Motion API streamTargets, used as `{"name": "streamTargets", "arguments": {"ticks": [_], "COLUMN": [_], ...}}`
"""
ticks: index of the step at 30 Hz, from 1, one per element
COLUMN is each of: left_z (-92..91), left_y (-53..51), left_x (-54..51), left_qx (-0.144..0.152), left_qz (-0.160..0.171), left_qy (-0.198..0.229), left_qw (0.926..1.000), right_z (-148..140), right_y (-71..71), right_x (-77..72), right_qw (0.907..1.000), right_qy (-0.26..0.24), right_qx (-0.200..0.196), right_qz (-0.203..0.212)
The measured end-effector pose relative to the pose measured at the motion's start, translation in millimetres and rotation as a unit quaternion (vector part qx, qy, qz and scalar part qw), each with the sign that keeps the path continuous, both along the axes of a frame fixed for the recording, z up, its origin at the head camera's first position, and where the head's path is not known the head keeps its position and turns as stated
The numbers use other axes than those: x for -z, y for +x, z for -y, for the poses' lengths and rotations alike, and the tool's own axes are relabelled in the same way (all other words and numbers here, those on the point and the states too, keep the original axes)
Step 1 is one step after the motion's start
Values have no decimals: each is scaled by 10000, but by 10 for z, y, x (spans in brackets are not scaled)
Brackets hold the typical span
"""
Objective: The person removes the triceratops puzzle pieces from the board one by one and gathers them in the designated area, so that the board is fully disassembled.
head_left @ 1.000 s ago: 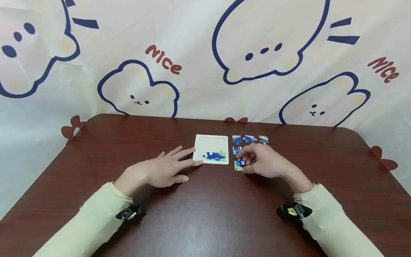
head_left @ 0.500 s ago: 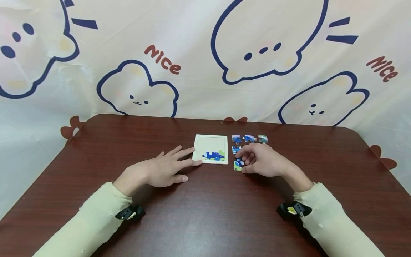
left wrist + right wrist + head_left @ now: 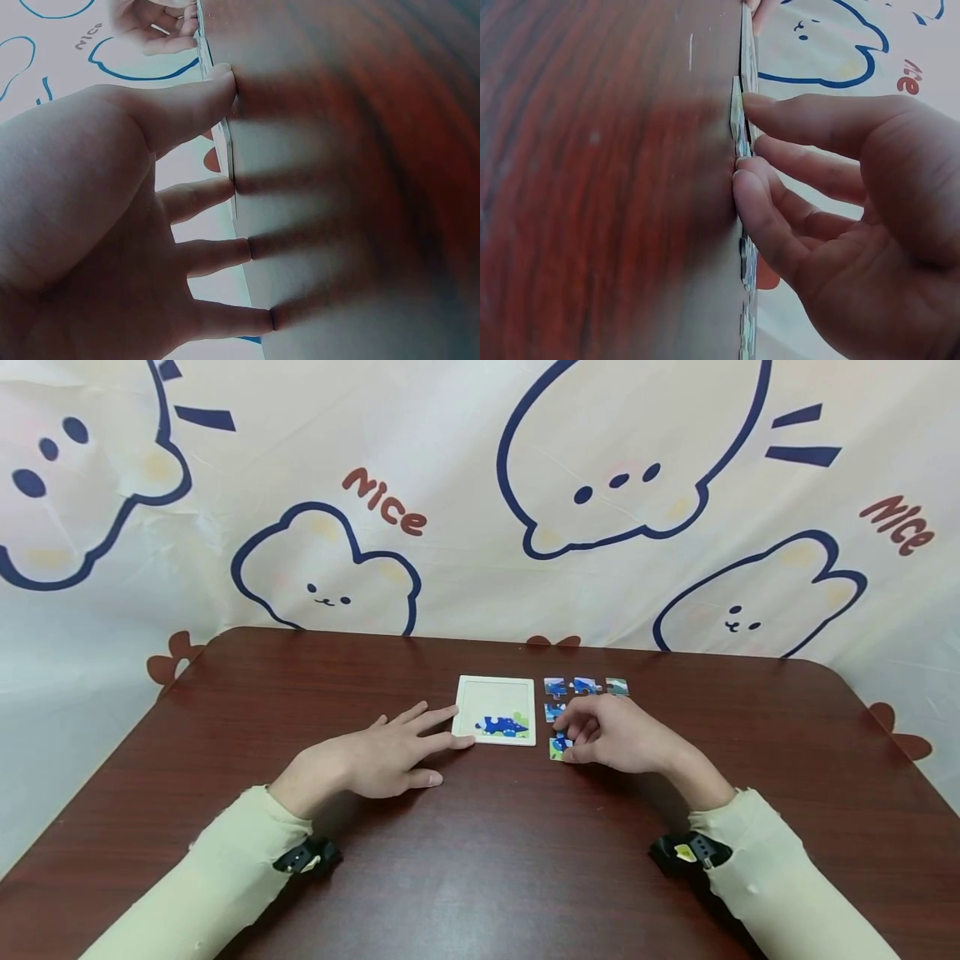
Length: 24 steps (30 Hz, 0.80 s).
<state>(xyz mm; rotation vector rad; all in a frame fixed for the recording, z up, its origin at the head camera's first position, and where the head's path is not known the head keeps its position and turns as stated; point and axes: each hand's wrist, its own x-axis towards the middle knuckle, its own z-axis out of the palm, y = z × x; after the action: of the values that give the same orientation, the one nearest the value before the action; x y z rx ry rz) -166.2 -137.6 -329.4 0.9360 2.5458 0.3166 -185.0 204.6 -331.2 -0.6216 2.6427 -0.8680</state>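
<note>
My left hand (image 3: 386, 758) lies with fingers spread, its fingertips on the left edge and lower left corner of a white puzzle frame (image 3: 468, 697). Joined blue and green puzzle pieces (image 3: 504, 725) sit in the frame's lower right part. Right of the frame, my right hand (image 3: 618, 735) has curled fingers and pinches a green and blue puzzle piece (image 3: 557, 749), the thumb on its near side. The right wrist view shows the thumb at this thin piece (image 3: 736, 112) and the other fingertips low at the table. Some pieces may be hidden under the hand.
Beyond my right hand lie more loose puzzle pieces: a blue one (image 3: 554, 686), a second blue one (image 3: 584, 685), a greenish one (image 3: 617, 686) and one beside the index finger (image 3: 553, 712). A brown wooden table (image 3: 480, 860) carries everything, with a printed curtain (image 3: 465, 527) behind.
Both hands and the pieces stay in place. Only the head view shifts slightly.
</note>
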Motion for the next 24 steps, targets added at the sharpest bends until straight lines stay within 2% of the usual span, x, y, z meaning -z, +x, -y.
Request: {"name": "streamTargets", "arguments": {"ticks": [7,13,24], "left_z": [-2,-2,12], "left_y": [0,-3,-3], "left_x": [-2,-2,-4], "left_qx": [11,18,63], "left_qz": [-9,15,-15], "left_qy": [0,4,2], "left_qw": [10000,10000,10000], "right_z": [110,277,627], "right_y": [-26,-70,-165], "right_x": [-74,-101,-130], "right_qw": [9992,9983,9984], "right_qy": [-194,-273,-409], "right_qx": [54,-56,-95], "right_qz": [-342,-506,-388]}}
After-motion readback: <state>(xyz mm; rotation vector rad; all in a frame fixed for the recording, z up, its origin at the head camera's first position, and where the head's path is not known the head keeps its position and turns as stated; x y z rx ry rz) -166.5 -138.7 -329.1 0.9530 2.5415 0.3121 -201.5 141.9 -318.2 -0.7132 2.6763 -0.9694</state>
